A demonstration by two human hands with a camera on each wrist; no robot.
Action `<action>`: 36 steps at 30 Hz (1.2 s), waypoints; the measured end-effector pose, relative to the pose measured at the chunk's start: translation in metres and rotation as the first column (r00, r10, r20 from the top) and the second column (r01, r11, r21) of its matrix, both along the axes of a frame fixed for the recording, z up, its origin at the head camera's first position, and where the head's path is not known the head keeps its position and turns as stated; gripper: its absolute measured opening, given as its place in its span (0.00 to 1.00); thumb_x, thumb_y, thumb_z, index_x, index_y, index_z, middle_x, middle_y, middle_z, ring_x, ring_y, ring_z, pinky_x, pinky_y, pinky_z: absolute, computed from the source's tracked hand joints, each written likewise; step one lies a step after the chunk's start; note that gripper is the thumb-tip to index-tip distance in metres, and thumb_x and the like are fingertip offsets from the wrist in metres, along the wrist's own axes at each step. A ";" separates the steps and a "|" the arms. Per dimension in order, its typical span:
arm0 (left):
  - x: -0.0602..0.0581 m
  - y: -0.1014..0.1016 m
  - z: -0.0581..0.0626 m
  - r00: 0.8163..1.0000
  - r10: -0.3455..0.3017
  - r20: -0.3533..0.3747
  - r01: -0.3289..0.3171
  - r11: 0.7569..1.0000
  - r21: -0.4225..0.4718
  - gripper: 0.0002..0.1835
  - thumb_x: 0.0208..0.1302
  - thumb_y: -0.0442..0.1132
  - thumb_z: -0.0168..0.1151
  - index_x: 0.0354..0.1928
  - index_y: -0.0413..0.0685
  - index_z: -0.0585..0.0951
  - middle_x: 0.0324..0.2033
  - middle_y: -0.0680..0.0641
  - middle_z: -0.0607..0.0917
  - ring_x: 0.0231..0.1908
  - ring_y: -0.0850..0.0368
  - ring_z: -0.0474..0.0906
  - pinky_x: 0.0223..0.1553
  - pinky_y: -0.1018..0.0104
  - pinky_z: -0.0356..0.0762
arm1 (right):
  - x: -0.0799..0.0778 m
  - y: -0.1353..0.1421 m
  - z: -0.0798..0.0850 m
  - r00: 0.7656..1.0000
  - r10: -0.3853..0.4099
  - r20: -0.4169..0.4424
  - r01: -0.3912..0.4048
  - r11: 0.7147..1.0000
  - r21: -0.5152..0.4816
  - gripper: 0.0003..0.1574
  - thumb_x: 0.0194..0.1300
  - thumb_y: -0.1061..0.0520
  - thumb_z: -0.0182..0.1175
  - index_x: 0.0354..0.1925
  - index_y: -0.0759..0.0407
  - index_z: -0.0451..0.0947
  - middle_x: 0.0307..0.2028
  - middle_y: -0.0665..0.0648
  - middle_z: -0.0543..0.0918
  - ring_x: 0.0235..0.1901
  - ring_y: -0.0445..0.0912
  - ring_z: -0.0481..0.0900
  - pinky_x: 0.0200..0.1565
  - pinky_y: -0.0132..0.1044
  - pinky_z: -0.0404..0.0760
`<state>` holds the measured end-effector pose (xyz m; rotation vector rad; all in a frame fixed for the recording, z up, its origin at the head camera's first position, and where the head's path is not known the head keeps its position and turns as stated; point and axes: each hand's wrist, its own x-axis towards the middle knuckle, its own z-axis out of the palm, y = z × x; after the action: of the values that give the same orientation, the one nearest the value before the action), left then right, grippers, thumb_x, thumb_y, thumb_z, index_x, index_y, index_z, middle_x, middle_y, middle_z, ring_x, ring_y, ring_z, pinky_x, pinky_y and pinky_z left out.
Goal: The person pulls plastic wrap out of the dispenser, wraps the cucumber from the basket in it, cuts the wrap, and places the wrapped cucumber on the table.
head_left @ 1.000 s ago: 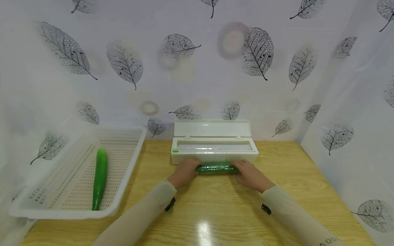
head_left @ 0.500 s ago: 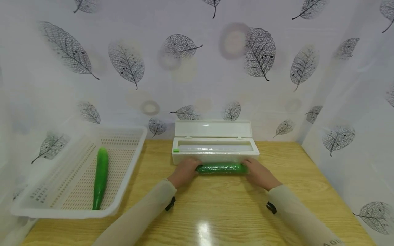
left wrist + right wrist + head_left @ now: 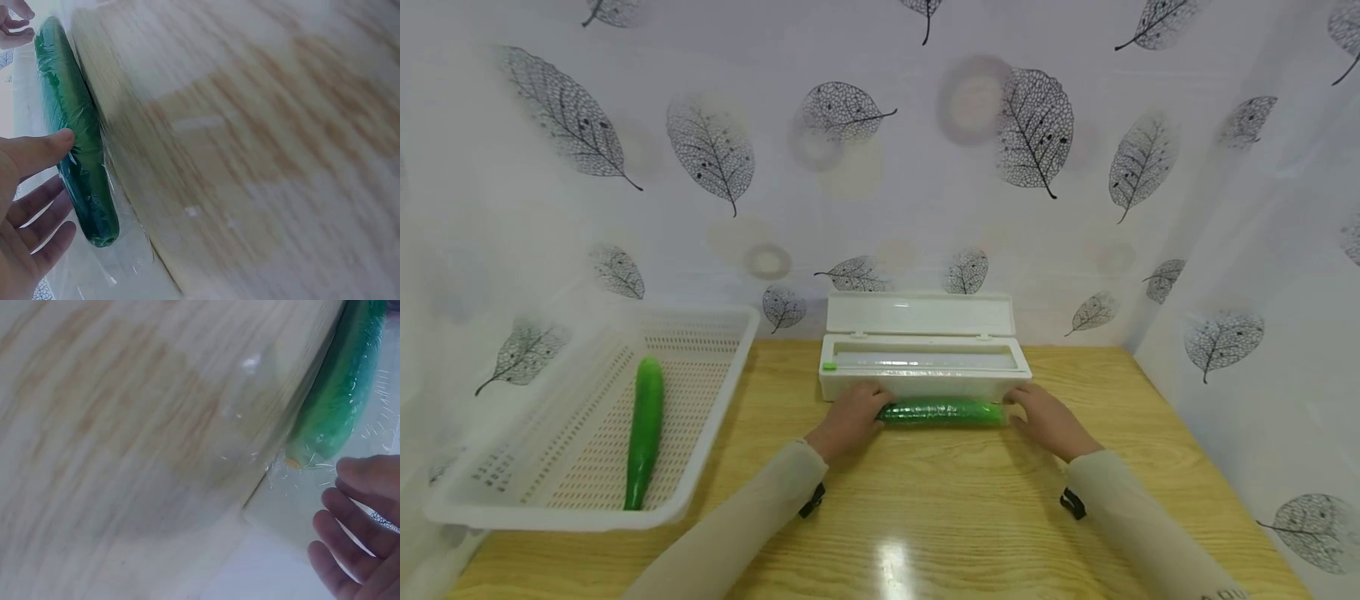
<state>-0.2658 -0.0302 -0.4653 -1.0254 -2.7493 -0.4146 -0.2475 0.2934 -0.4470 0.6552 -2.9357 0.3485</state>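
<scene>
A green cucumber (image 3: 940, 412) in clear cling film lies crosswise before a white cling film dispenser (image 3: 925, 385). My left hand (image 3: 852, 417) holds its left part. In the left wrist view the thumb (image 3: 53, 150) rests on the film-covered skin, with the other fingers on the far side. My right hand (image 3: 1048, 421) is just off the cucumber's paler right end, its fingers loosely bent. In the right wrist view the thumb and forefinger tips are right at the loose film (image 3: 312, 465) that creases out from that end.
The dispenser's lid (image 3: 920, 314) stands raised against the leaf-patterned curtain (image 3: 880, 183), a film roll (image 3: 925, 360) visible inside. At the left a white perforated basket (image 3: 700, 467) holds another cucumber (image 3: 644, 433). All stand on a wood-grain table (image 3: 940, 517).
My right hand has slid rightward along the wrapped cucumber and off its right end, uncovering that end. The left hand has stayed on the left part.
</scene>
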 end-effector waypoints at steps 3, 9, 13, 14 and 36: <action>0.001 0.000 0.001 1.000 -0.012 -0.017 0.012 1.000 -0.005 0.20 0.52 0.35 0.70 0.49 0.47 0.80 0.46 0.48 0.82 0.48 0.54 0.77 0.53 0.61 0.76 | -0.004 -0.001 -0.004 0.998 -0.012 0.067 0.010 0.999 0.031 0.12 0.58 0.64 0.61 0.42 0.66 0.79 0.41 0.62 0.81 0.43 0.57 0.79 0.48 0.51 0.79; 0.005 -0.003 0.001 0.996 -0.066 -0.052 0.065 0.998 -0.026 0.22 0.51 0.34 0.70 0.50 0.45 0.80 0.42 0.48 0.82 0.43 0.54 0.78 0.47 0.63 0.78 | -0.008 -0.005 -0.005 0.984 -0.047 0.172 0.026 0.992 0.122 0.17 0.60 0.60 0.58 0.46 0.68 0.77 0.42 0.64 0.82 0.43 0.58 0.80 0.47 0.52 0.79; 0.009 -0.012 0.006 0.997 -0.073 0.004 0.073 0.997 -0.011 0.23 0.51 0.34 0.69 0.52 0.45 0.79 0.42 0.47 0.82 0.42 0.54 0.78 0.45 0.63 0.79 | -0.008 -0.016 0.011 0.990 -0.046 0.136 0.024 0.987 0.161 0.20 0.60 0.56 0.61 0.47 0.69 0.76 0.42 0.65 0.82 0.42 0.57 0.81 0.46 0.51 0.80; 0.009 -0.015 0.010 0.998 -0.055 0.013 0.055 0.999 -0.001 0.22 0.52 0.35 0.69 0.51 0.46 0.79 0.43 0.47 0.82 0.42 0.54 0.78 0.45 0.63 0.79 | -0.009 -0.021 0.016 0.993 -0.031 0.113 0.011 0.985 0.175 0.20 0.60 0.55 0.62 0.46 0.68 0.77 0.41 0.64 0.83 0.41 0.57 0.81 0.45 0.50 0.80; -0.031 -0.062 0.038 0.905 0.360 0.227 -0.413 0.870 0.269 0.22 0.46 0.45 0.74 0.45 0.46 0.82 0.50 0.38 0.79 0.53 0.41 0.71 0.56 0.47 0.70 | -0.049 -0.177 0.051 0.953 0.256 -0.161 -0.256 0.966 0.025 0.08 0.62 0.57 0.61 0.38 0.57 0.83 0.35 0.53 0.85 0.35 0.45 0.82 0.40 0.37 0.82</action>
<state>-0.2969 -0.0927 -0.4276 -0.3589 -2.8108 -0.8656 -0.2961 0.1166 -0.3955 1.0181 -2.7006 0.2961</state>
